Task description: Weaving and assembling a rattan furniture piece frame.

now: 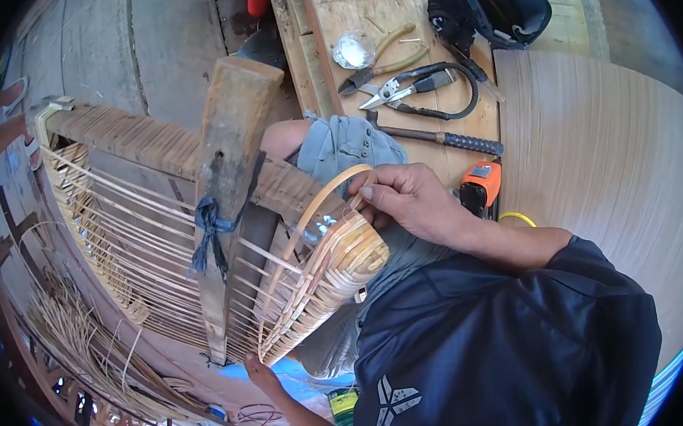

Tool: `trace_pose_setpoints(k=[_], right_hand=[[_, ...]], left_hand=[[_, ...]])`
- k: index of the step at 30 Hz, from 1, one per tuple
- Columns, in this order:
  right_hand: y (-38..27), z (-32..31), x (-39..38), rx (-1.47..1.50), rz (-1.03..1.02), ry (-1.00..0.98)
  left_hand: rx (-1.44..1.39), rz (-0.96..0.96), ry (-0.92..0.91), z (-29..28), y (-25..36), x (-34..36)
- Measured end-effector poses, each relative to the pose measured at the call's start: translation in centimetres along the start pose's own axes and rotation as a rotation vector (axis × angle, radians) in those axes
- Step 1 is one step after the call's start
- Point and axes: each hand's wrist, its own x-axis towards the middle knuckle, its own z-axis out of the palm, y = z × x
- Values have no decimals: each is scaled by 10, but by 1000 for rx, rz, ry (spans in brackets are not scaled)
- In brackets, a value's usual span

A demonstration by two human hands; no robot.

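Note:
My right hand [420, 201] pinches a pale rattan strip [315, 204] between thumb and fingers. The strip arches away from the hand and runs down to the stretched strands. Just below that hand is the thickly wrapped near end of a rattan-woven frame [352, 258]. My left hand [262, 374] is at the frame's lower corner, touching its edge; most of its fingers are hidden. Parallel strands [140, 227] span the frame to its far side. A wooden bar [229, 134] lies across them, with a dark blue cloth strip [214, 230] tied round it.
Pliers [378, 60], snips [412, 89], a dark-handled tool [439, 135] and an orange-black tape measure [481, 187] lie on the wooden surface at upper right, below a black cap [501, 8]. Loose rattan strips [89, 333] pile at lower left. Another person's foot [13, 97] shows at far left.

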Motion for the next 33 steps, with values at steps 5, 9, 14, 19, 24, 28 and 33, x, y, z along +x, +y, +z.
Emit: trace_pose_setpoints(k=[5, 9, 14, 19, 24, 28, 33], right_hand=[[-11, 2, -4, -81, -2, -13], [-18, 6, -16, -372, -65, -43], [-30, 15, -23, -465, -54, -60], [-40, 23, -35, -888, -206, -116], [-36, 36, -41, -1098, -221, -164], [-30, 44, -41, -1132, -224, -109], [-24, 57, -48, -961, -186, 24]], left_hand=[[64, -33, 75, 7, 32, -1], [278, -68, 196, 15, 35, 3], [345, -52, 391, 29, 31, 8], [583, -162, 371, 6, -15, 27], [563, -158, 424, 3, -54, 38], [503, -185, 430, 1, -59, 36], [420, -143, 315, 12, -76, 24]])
